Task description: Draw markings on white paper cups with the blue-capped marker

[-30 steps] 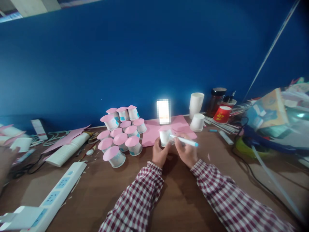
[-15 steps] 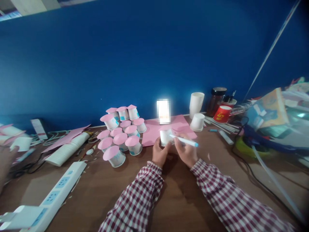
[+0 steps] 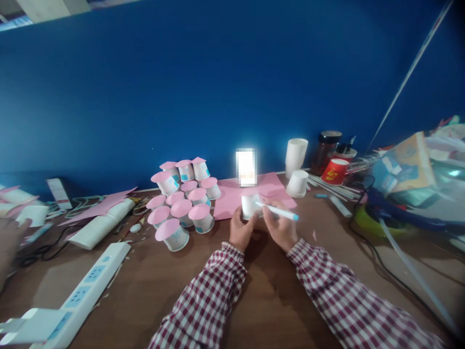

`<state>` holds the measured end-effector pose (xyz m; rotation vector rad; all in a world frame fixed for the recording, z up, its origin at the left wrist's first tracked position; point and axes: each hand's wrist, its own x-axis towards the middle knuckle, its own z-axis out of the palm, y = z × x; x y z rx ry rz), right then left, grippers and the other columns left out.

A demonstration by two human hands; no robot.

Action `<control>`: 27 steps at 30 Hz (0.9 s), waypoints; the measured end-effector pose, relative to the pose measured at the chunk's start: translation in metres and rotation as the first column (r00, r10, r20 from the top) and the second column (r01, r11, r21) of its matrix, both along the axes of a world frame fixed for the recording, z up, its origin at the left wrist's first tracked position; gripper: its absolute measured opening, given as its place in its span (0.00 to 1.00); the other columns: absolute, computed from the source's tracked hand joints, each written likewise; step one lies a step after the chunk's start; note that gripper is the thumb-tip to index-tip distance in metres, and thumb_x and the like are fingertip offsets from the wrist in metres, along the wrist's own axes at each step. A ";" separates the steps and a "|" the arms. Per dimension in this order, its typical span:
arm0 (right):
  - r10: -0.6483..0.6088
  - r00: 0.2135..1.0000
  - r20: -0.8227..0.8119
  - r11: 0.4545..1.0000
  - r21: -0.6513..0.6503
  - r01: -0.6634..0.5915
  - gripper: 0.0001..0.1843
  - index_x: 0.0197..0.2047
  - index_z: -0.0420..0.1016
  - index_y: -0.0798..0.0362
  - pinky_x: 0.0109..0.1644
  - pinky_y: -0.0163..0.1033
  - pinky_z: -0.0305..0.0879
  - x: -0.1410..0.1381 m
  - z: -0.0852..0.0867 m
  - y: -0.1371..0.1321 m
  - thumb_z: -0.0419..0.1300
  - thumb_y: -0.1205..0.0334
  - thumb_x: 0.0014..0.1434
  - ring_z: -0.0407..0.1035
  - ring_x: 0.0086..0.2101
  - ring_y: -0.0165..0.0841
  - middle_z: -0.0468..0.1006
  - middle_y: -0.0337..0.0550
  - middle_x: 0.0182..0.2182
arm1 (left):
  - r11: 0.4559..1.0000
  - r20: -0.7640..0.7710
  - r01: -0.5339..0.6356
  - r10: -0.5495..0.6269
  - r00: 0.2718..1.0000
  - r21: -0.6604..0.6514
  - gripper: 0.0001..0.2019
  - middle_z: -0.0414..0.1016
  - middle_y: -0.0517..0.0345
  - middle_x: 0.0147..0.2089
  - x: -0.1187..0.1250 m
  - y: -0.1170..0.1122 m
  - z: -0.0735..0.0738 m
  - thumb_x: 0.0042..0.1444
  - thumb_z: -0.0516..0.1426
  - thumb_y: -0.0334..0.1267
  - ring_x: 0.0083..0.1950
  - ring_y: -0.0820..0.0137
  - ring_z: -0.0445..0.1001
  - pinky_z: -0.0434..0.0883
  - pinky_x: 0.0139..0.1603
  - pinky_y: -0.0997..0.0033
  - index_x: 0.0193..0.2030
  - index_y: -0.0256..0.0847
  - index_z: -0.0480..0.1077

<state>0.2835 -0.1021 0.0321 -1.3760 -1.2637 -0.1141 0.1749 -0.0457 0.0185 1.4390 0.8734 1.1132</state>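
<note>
My left hand (image 3: 241, 230) is closed around the lower part of a white paper cup (image 3: 249, 207) that has a pink top. In my right hand (image 3: 280, 229) is a white marker with a light blue end (image 3: 285, 213), its tip against or very close to the cup's right side. Pink paper (image 3: 228, 201) lies flat behind the cup. To the left, several upturned paper cups with pink cone tops (image 3: 181, 209) stand grouped, some bearing blue marks. Whatever is drawn on the held cup is too faint to make out.
A white cup stack (image 3: 296, 157) and an upturned white cup (image 3: 298, 184) stand at the right, near a red cup (image 3: 334, 172) and a dark-lidded jar (image 3: 329, 145). At left lie a power strip (image 3: 85, 288) and a row of nested cups (image 3: 101, 224). Another person's hand (image 3: 10, 247) is far left.
Both hands, the cup and the marker stay almost in place. Only a very slight shift of the cup shows.
</note>
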 end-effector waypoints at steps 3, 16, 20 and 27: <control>-0.004 1.000 0.015 1.000 0.008 0.004 0.07 0.36 0.69 0.53 0.34 0.35 0.69 0.000 0.000 0.000 0.54 0.60 0.59 0.71 0.29 0.31 0.75 0.42 0.29 | 1.000 -0.027 -0.005 0.005 1.000 0.001 0.22 0.75 0.50 0.41 0.000 0.001 -0.001 0.46 0.61 0.42 0.39 0.67 0.73 0.69 0.40 0.70 0.47 0.34 0.69; -0.005 1.000 0.025 1.000 -0.010 0.005 0.07 0.35 0.69 0.53 0.34 0.34 0.69 0.001 0.000 0.001 0.53 0.60 0.59 0.71 0.29 0.31 0.75 0.41 0.28 | 0.999 -0.021 -0.029 0.030 0.999 0.017 0.21 0.75 0.50 0.41 0.000 0.002 -0.006 0.47 0.61 0.41 0.39 0.68 0.72 0.69 0.40 0.71 0.47 0.34 0.68; -0.009 1.000 0.025 1.000 -0.013 0.009 0.08 0.34 0.69 0.53 0.34 0.34 0.69 0.000 0.001 0.000 0.53 0.59 0.59 0.71 0.29 0.31 0.75 0.42 0.28 | 0.999 -0.023 -0.036 0.036 0.999 0.027 0.20 0.75 0.51 0.41 0.000 0.003 -0.007 0.46 0.61 0.41 0.40 0.67 0.73 0.69 0.41 0.70 0.46 0.34 0.68; 0.005 1.000 -0.001 1.000 -0.025 -0.005 0.09 0.35 0.68 0.53 0.32 0.35 0.69 0.001 -0.001 0.000 0.53 0.57 0.59 0.71 0.28 0.31 0.75 0.42 0.28 | 0.999 0.001 -0.040 0.040 0.999 0.012 0.21 0.75 0.49 0.43 0.000 0.004 -0.010 0.46 0.61 0.41 0.41 0.66 0.73 0.69 0.43 0.68 0.47 0.35 0.69</control>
